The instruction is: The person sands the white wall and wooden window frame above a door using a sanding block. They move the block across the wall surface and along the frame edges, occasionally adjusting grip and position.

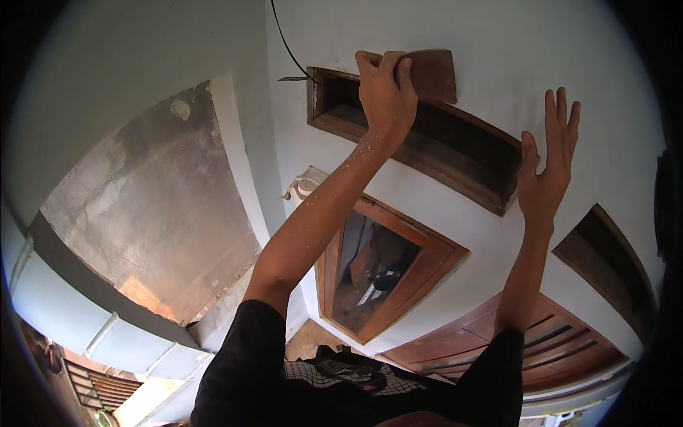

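Note:
My left hand (388, 99) is raised to the pale wall and pinches a reddish-brown sheet (433, 77), which looks like sandpaper, by its left edge. The sheet lies over the upper edge of a long wooden-framed wall opening (453, 181). Part of the opening's left end is hidden behind this hand and wrist. Pale specks of dust cling to my left forearm. My right hand (549, 155) holds nothing; its fingers point upward, and it is beside the right end of the opening. Whether its palm touches the wall cannot be told.
A black cable (288, 42) runs down to the opening's left corner. Below are a wooden-framed window (443, 256) and a slatted wooden panel (453, 347). A second framed opening (608, 267) is at right. A bare cement patch (160, 187) covers the left wall.

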Demonstrator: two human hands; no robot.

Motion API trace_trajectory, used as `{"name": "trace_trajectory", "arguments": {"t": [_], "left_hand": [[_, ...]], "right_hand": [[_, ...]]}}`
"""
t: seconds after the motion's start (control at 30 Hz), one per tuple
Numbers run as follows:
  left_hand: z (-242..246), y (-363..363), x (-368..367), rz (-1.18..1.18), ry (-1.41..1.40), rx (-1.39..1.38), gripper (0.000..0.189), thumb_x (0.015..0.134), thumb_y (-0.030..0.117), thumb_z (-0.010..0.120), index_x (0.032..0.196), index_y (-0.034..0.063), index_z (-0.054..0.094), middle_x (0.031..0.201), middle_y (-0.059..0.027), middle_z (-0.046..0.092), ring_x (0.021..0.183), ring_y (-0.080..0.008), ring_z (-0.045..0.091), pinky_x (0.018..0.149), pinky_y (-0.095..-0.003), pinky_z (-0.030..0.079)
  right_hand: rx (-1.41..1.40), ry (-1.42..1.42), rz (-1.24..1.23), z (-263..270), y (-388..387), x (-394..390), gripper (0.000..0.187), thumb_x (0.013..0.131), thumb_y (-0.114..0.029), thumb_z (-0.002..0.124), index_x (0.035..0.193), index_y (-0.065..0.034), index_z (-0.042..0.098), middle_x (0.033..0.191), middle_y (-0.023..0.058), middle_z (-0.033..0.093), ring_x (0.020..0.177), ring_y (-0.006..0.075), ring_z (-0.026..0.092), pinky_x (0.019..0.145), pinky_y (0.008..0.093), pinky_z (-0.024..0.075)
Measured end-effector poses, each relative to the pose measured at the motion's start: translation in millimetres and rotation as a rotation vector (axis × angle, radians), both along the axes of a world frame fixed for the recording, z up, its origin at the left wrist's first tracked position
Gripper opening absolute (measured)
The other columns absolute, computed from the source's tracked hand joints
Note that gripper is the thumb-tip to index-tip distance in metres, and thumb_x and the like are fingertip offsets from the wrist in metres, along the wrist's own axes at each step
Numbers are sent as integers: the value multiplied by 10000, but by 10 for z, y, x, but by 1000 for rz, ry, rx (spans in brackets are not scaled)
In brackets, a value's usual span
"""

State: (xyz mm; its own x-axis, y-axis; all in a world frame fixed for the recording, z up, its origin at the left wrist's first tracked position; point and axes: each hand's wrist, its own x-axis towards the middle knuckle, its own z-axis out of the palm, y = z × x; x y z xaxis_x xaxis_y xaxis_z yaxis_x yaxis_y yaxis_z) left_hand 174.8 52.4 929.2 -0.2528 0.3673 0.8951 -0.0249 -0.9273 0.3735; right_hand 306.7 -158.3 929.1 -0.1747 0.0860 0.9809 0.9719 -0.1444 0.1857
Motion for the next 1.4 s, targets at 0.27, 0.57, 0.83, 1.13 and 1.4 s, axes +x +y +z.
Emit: {"name": "trace_trajectory", "arguments": {"t": [0.27, 0.57, 0.83, 1.13, 1.4], "left_hand": [[170, 373, 679, 478, -81, 238, 246, 939, 99, 690, 1179, 48, 667, 1153, -212, 505, 1042, -358, 510, 875, -487, 460], [-422, 268, 778, 258, 244, 473, 909, 1031, 582, 511, 1577, -99, 258, 1617, -342, 258, 1522, -524, 212, 1217, -610, 215], [-55, 315, 673, 291, 269, 459, 993, 933, 665, 617, 1556, -64, 362, 1616, -338, 302, 1498, -498, 317, 1181, -582, 325], [-256, 258, 724, 198, 288, 587, 687, 984, 204, 668, 1568, -21, 384, 1647, -236, 340, 1532, -409, 318, 1228, -541, 302], [-598, 119, 777, 69, 472, 614, 786, 934, 185, 719, 1615, 74, 343, 1702, -201, 233, 1574, -393, 212, 1256, -549, 215]], "right_hand": [[260, -140, -185, 409, -223, 772, 532, 1024, -95, 569, 1545, -173, 497, 1604, 110, 467, 1537, 415, 302, 1219, 576, 309], [254, -175, -332, 455, -152, 1040, 547, 1024, -98, 535, 1563, -162, 464, 1575, 143, 496, 1493, 432, 381, 1202, 590, 319], [235, -186, -371, 468, -151, 1045, 538, 1021, -94, 534, 1555, -138, 476, 1553, 137, 525, 1485, 417, 400, 1208, 572, 319], [222, -200, -394, 462, -132, 1094, 488, 1052, -117, 494, 1539, -145, 504, 1558, 109, 525, 1497, 387, 394, 1218, 534, 321], [257, -196, -369, 422, -101, 1106, 458, 1061, -144, 500, 1517, -159, 538, 1531, 104, 555, 1490, 368, 411, 1213, 517, 337]]}}
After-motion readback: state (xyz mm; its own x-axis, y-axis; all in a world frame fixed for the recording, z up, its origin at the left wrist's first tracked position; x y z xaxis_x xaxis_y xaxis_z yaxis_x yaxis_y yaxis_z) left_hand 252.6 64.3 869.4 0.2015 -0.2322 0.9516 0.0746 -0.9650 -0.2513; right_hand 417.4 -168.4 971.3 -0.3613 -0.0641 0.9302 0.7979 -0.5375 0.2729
